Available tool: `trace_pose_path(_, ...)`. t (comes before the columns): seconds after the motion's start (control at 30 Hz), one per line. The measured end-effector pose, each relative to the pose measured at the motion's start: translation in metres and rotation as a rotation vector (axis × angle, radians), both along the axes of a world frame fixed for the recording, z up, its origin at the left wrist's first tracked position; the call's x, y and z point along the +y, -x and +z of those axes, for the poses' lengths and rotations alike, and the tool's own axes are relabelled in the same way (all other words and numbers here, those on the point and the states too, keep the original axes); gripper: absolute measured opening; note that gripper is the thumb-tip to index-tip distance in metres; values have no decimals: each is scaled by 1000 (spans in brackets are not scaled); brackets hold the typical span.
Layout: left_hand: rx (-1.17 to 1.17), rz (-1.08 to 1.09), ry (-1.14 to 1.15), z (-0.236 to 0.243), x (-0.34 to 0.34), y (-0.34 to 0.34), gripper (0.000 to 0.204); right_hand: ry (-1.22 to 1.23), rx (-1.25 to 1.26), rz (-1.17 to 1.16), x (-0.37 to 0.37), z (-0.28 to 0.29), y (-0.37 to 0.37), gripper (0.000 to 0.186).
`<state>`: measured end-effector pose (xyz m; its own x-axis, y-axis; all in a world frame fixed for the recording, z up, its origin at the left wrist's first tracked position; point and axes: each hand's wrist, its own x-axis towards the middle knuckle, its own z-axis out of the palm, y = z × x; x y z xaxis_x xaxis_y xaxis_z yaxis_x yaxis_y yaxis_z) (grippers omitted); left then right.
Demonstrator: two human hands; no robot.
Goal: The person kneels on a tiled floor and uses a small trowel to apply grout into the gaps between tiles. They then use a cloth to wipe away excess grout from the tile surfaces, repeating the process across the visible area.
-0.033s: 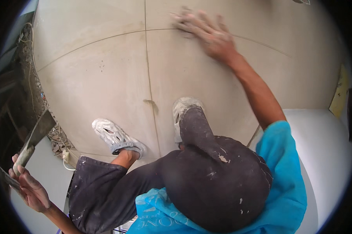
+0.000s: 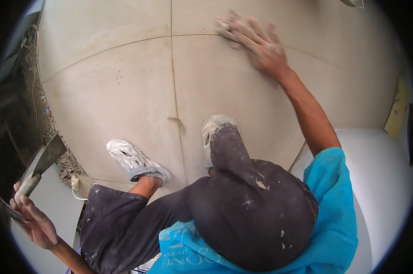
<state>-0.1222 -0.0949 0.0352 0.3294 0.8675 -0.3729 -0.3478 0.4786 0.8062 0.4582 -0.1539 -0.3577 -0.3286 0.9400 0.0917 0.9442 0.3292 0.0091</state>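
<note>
Okay, so I'm seeing the fingers of the right hand [image 2: 266, 52] spread and blurry at a seam [image 2: 197, 34] in the tiled floor [image 2: 115, 105] — while the left hand [image 2: 41, 226] grips a scraper [image 2: 31, 183] by its handle, far left. Further out, a whitish left clog [image 2: 134, 159] and right clog [image 2: 211, 130] stand on that floor.

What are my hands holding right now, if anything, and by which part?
The left grip holds a scraper by its handle; how a second blade there is held cannot be told. The right grip, blurred over the tiles, shows nothing held.
</note>
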Motion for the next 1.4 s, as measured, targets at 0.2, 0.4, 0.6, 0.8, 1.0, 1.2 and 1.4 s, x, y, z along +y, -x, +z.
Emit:
trace_pose_path(0.2, 137, 82, -20, -14, 6, 21, 42, 126, 120, 121, 53, 16, 64, 58)
trace_pose_path(0.4, 218, 90, -55, 4, -3, 54, 58, 130, -12, 102, 20, 4, -11, 54)
trace_pose_path(0.6, 229, 52, -77, -8, 0, 45, 59, 45, 142, 109, 35, 12, 35, 45)
trace_pose_path(0.8, 142, 29, -68, 1, 3, 50, 56, 79, 128, 46, 23, 8, 28, 50)
trace_pose_path(1.0, 180, -36, -106, 0, 19, 31, 56, -79, 323, 110, 45, -6, 76, 51)
trace_pose_path(1.2, 246, 52, -162, -1, 9, 25, 46, 141, 428, -271, 102, 15, 26, 42)
trace_pose_path(1.4, 45, -81, -53, -13, 29, 3, 42, -213, 230, -21, 76, -37, 171, 46)
